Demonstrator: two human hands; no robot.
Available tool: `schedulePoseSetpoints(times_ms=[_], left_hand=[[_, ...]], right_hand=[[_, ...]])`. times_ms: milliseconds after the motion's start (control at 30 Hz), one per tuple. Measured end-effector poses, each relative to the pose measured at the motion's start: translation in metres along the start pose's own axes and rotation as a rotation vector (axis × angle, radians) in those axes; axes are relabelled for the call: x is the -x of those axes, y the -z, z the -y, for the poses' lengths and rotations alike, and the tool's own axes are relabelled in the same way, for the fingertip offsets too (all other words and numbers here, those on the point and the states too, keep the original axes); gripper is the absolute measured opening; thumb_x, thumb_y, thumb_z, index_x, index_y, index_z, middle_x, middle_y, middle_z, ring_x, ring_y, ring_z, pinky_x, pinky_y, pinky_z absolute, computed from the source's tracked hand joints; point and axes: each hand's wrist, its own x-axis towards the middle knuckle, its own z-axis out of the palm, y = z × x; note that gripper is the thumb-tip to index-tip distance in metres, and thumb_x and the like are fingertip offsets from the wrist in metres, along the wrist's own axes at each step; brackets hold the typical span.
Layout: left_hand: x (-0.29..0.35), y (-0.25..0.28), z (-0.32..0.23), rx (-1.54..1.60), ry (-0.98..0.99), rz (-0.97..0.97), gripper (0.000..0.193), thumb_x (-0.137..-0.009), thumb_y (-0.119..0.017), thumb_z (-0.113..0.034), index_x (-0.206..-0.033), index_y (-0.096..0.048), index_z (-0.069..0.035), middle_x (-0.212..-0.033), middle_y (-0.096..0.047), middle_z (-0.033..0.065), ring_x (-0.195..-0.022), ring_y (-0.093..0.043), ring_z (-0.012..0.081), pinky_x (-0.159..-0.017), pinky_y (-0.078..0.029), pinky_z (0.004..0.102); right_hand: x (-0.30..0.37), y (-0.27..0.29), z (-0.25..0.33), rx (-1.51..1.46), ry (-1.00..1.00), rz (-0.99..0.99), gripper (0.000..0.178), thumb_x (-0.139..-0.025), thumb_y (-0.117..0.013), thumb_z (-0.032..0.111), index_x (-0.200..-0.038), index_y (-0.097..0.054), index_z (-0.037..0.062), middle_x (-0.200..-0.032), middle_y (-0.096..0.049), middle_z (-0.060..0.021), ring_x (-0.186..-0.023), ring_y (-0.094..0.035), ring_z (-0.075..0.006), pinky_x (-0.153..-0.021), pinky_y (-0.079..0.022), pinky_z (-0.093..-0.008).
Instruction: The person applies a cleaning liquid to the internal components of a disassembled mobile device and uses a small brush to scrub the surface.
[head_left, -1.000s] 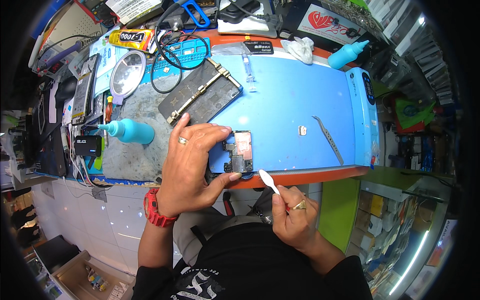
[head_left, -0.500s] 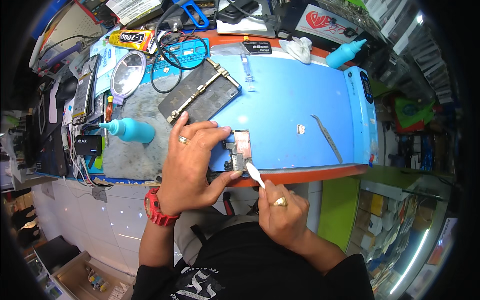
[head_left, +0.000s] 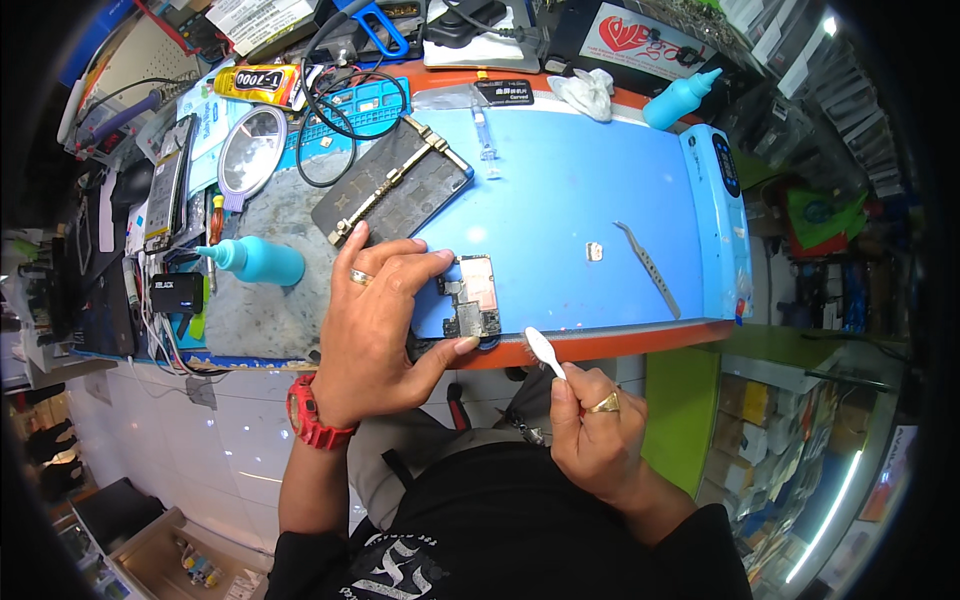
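Observation:
My left hand [head_left: 372, 325] grips a small phone circuit board [head_left: 478, 290] by its edges, fingertips at the top and thumb at the lower end. The board lies at the front of a blue mat [head_left: 570, 190]. In my right hand [head_left: 602, 430] is a white toothbrush [head_left: 541, 346], held by its handle. The brush head is over the table's orange front edge, right of the board and apart from it, bristles facing down toward the left. A small metallic piece [head_left: 594, 252] and curved tweezers [head_left: 652, 272] lie on the mat to the right.
Behind my left hand sits a board clamp [head_left: 392, 188], with a clear syringe [head_left: 484, 140] beside it. A turquoise bottle [head_left: 262, 261] stands at left, another [head_left: 680, 100] at back right. A blue device [head_left: 716, 220] borders the mat. Tools, cables and a round mirror [head_left: 251, 152] crowd the back left.
My right hand has moved the toothbrush off the circuit board, to the right and slightly toward me. The left hand keeps its grip on the board.

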Motion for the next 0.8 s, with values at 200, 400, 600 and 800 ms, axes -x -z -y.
schedulePoseSetpoints(times_ms=[200, 400, 600, 800], left_hand=[[-0.001, 0.000, -0.002, -0.023, 0.002, 0.017, 0.074, -0.078, -0.092, -0.033, -0.140, -0.062, -0.002, -0.124, -0.072, 0.0147, -0.128, -0.064, 0.0375, -0.127, -0.025, 0.0653], [-0.001, -0.001, -0.002, -0.025, 0.007, 0.015, 0.074, -0.079, -0.091, -0.033, -0.139, -0.063, -0.002, -0.121, -0.072, 0.0148, -0.127, -0.064, 0.0375, -0.127, -0.025, 0.0651], [0.000, -0.003, -0.001, -0.016, 0.018, 0.012, 0.075, -0.074, -0.092, -0.031, -0.138, -0.063, -0.004, -0.129, -0.074, 0.0115, -0.128, -0.064, 0.0378, -0.128, -0.023, 0.0664], [0.000, -0.002, -0.001, -0.005, 0.010, 0.006, 0.076, -0.076, -0.094, -0.030, -0.140, -0.062, -0.004, -0.121, -0.072, 0.0142, -0.125, -0.065, 0.0380, -0.126, -0.026, 0.0657]], right_hand=[[-0.001, -0.005, 0.000, -0.029, 0.007, -0.009, 0.016, -0.095, -0.075, 0.002, -0.108, -0.068, -0.0040, -0.073, -0.065, -0.0105, -0.051, -0.064, -0.0267, -0.048, -0.051, -0.0367], [0.001, -0.006, -0.002, -0.027, -0.015, 0.009, 0.016, -0.094, -0.075, 0.002, -0.107, -0.068, -0.0039, -0.073, -0.065, -0.0108, -0.052, -0.066, -0.0271, -0.049, -0.053, -0.0369], [-0.017, -0.035, -0.003, 0.104, 0.084, -0.023, 0.018, -0.094, -0.077, 0.006, -0.107, -0.069, -0.0041, -0.074, -0.063, -0.0082, -0.052, -0.064, -0.0234, -0.048, -0.051, -0.0355], [-0.004, -0.024, 0.013, 0.108, 0.058, 0.073, 0.022, -0.092, -0.077, 0.002, -0.110, -0.069, -0.0075, -0.074, -0.065, -0.0114, -0.054, -0.065, -0.0272, -0.049, -0.050, -0.0382]])
